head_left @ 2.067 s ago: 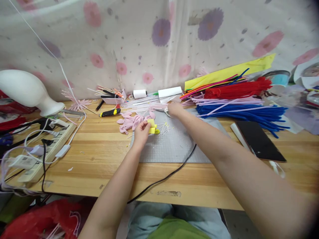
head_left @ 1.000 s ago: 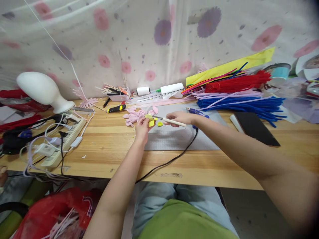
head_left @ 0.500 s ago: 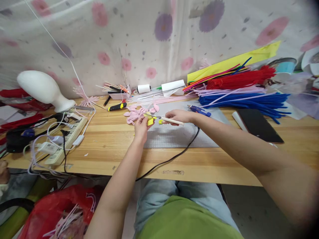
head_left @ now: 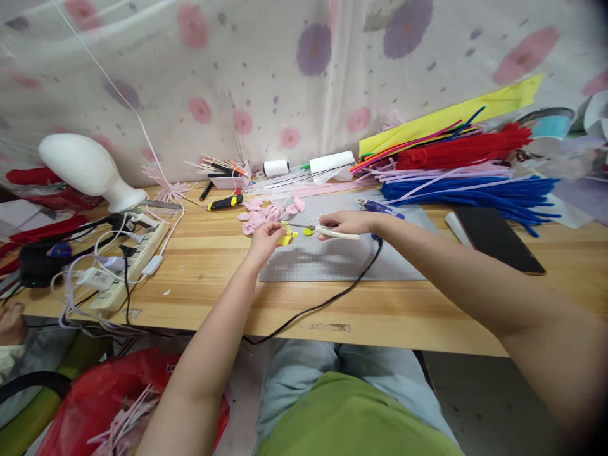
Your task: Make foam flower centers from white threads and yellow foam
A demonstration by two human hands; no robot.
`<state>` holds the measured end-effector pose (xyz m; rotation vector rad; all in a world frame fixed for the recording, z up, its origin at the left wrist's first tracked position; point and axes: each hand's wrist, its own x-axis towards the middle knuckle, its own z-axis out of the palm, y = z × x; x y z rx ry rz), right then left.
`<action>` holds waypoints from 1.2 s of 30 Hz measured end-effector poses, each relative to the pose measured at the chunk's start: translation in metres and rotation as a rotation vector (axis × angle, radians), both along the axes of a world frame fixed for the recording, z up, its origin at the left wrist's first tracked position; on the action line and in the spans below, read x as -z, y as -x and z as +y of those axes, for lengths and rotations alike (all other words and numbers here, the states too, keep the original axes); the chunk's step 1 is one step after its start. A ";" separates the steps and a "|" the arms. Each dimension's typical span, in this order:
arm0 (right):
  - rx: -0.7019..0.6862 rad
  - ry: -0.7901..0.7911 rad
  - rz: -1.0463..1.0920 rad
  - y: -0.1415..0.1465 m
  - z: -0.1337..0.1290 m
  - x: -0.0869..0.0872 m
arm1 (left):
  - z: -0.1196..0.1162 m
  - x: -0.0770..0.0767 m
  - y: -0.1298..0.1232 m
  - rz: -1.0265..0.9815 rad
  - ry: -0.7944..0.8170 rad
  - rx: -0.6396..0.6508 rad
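Note:
Near the centre, my left hand (head_left: 266,242) pinches a small yellow piece (head_left: 287,237). Facing it, my right hand (head_left: 342,224) is closed around the pale handles of a pair of scissors (head_left: 339,234), whose thin blades point left at the yellow piece. A small yellow scrap (head_left: 308,232) shows just below the blades. Both hands are over the left part of a grey cutting mat (head_left: 332,269). Soft pink shapes (head_left: 261,216) lie in a pile just behind my left hand.
A blue glue gun (head_left: 384,209) trails a black cord across the mat. Blue stems (head_left: 465,193) and a black tablet-like object (head_left: 496,239) lie right. At left are a power strip (head_left: 133,266), a white foam head (head_left: 85,168) and another person's hand (head_left: 12,324).
My left hand has shifted slightly left with the yellow piece. The scissors have turned a little, and their handles look wider apart. The view has moved slightly.

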<state>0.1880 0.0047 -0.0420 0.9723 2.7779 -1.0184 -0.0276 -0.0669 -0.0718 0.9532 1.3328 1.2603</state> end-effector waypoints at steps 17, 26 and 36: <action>0.015 0.035 -0.030 -0.002 -0.003 -0.004 | 0.005 0.001 0.010 0.282 -0.043 0.119; 0.092 0.089 -0.012 -0.005 -0.003 0.000 | 0.003 0.000 0.013 0.278 -0.054 0.109; 0.374 0.001 0.290 0.026 -0.017 0.018 | 0.003 0.005 -0.004 -0.095 -0.008 0.060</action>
